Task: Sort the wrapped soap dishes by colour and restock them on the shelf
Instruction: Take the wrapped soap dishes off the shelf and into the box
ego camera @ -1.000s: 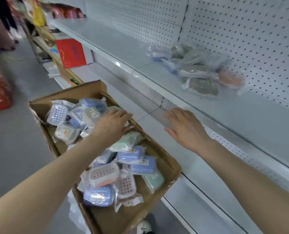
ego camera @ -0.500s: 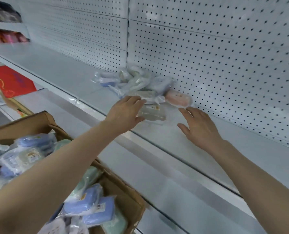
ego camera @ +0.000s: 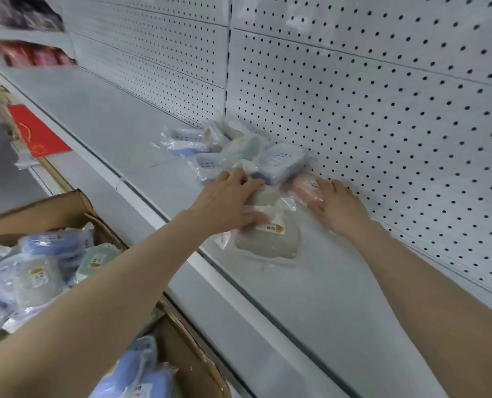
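Grey soap dish [ego camera: 267, 242]: rounded rectangle, matte plastic, in crinkly clear film with a white-and-yellow label. It lies flat on the shelf [ego camera: 311, 297], a smooth, painted grey metal deck, under and just in front of the left hand [ego camera: 227, 202].

Left hand: fingers spread over the dish's far end, thumb [ego camera: 255, 217] down on the film near the label. It looks like a loose grip rather than a flat press, but motion blur makes that uncertain.

Right hand [ego camera: 339, 205]: flat and open on the shelf, fingers nearly straight, tips touching the pink soap dish [ego camera: 305, 186]. This one is also wrapped in film, oval, with a small label on top. It sits between the two hands, against the foot of the pegboard [ego camera: 382, 124], a white sheet with a regular grid of round holes.

Just beyond the left fingertips is a loose heap of wrapped dishes. A blue soap dish [ego camera: 279, 162] shows its slotted grid face, and a green soap dish [ego camera: 239, 147] leans beside it. There is more blue further out to the left.

Below the left forearm is a cardboard box [ego camera: 52, 208], brown corrugated with its flaps open, holding more wrapped dishes [ego camera: 32, 280] in blue, green and grey.
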Action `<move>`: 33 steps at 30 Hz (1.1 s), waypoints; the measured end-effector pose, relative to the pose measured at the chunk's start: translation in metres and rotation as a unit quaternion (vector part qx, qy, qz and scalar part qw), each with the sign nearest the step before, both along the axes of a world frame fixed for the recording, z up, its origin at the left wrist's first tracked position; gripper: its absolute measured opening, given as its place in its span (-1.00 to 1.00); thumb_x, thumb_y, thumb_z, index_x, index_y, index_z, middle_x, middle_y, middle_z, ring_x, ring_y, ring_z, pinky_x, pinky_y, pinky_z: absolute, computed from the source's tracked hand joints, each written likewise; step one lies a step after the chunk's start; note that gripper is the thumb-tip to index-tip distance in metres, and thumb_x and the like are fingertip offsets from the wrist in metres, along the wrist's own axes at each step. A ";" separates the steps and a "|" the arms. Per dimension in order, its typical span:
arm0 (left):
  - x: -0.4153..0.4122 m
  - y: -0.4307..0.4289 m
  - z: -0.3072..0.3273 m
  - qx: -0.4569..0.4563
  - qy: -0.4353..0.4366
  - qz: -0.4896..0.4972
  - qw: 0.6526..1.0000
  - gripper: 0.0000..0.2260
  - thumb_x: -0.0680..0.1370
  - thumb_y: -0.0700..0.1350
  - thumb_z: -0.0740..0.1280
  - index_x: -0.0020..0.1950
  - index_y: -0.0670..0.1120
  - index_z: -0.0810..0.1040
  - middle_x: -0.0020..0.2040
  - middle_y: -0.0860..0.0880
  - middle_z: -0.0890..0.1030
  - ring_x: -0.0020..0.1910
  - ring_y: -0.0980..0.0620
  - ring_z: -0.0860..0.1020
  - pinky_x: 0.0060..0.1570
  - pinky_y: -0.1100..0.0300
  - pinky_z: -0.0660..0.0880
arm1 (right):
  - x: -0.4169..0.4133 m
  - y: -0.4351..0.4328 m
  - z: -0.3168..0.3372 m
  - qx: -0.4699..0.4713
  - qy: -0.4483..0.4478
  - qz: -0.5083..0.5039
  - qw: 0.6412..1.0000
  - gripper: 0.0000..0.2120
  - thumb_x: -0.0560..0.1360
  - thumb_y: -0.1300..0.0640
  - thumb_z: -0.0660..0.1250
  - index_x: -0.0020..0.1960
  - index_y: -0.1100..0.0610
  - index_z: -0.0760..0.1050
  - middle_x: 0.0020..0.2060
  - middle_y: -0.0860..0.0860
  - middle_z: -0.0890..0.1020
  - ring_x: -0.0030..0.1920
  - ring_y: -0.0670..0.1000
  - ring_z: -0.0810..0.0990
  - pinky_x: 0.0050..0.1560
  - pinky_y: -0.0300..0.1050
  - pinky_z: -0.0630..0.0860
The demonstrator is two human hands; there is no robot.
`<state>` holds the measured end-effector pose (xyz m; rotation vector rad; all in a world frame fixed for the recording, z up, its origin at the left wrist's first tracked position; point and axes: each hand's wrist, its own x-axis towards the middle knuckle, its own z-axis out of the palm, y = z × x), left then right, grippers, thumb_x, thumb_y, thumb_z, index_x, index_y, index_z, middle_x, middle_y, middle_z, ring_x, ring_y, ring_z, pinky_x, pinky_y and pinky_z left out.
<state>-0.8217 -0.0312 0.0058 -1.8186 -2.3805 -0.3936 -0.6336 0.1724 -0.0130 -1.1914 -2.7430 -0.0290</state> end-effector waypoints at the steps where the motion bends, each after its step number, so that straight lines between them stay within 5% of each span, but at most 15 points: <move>1: 0.002 -0.001 0.001 -0.010 0.004 -0.002 1.000 -0.20 0.33 0.52 0.17 0.48 0.17 0.24 0.23 -0.04 0.41 0.17 -0.11 0.40 0.17 -0.02 0.44 | -0.002 0.003 -0.004 -0.010 -0.010 -0.015 1.000 -0.42 0.57 -0.17 0.19 0.50 0.06 0.22 0.33 0.22 0.40 0.30 0.26 0.37 0.26 0.11 0.36; 6: 0.004 0.005 0.003 -0.087 0.019 -0.012 0.996 -0.07 0.29 0.59 0.11 0.56 0.14 0.12 0.35 -0.02 0.45 0.31 -0.13 0.36 0.32 0.00 0.31 | 0.007 0.008 -0.009 0.010 -0.028 -0.053 0.998 -0.37 0.46 -0.28 0.26 0.41 0.04 0.31 0.28 0.19 0.42 0.24 0.28 0.38 0.25 0.11 0.37; 14: 0.007 0.012 0.014 -0.167 -0.156 -0.051 0.972 -0.21 0.53 0.21 0.30 0.60 0.07 -0.09 0.50 -0.08 0.21 0.45 -0.07 0.24 0.37 0.05 0.26 | 0.017 0.009 -0.009 -0.080 0.012 -0.066 0.995 -0.33 0.43 -0.27 0.34 0.35 0.12 0.30 0.21 0.22 0.47 0.18 0.26 0.46 0.16 0.07 0.42; 22: 0.016 -0.014 0.008 0.067 -0.116 -0.053 0.989 -0.10 0.33 0.29 0.48 0.56 0.06 0.17 0.28 -0.12 0.34 0.26 -0.15 0.38 0.29 -0.07 0.38 | 0.033 -0.018 0.013 0.056 0.104 -0.102 0.988 -0.33 0.42 -0.19 0.37 0.38 0.12 0.28 0.17 0.29 0.43 0.16 0.30 0.41 0.11 0.11 0.40; 25: 0.020 -0.041 0.017 0.140 -0.084 -0.051 0.985 -0.12 0.31 0.35 0.38 0.54 0.03 0.23 0.29 -0.14 0.40 0.23 -0.19 0.40 0.24 -0.12 0.41 | 0.037 -0.045 0.040 0.093 0.144 -0.110 0.979 -0.33 0.40 -0.17 0.40 0.38 0.11 0.28 0.17 0.30 0.43 0.15 0.33 0.42 0.13 0.15 0.39; 33: -0.013 -0.204 0.011 0.159 -0.024 0.034 0.986 -0.06 0.27 0.57 0.17 0.51 0.06 0.28 0.25 -0.13 0.50 0.15 -0.21 0.49 0.20 -0.11 0.43 | -0.004 -0.203 0.078 0.137 0.258 -0.027 0.956 -0.28 0.38 -0.17 0.40 0.43 0.05 0.25 0.20 0.26 0.42 0.12 0.31 0.45 0.16 0.16 0.38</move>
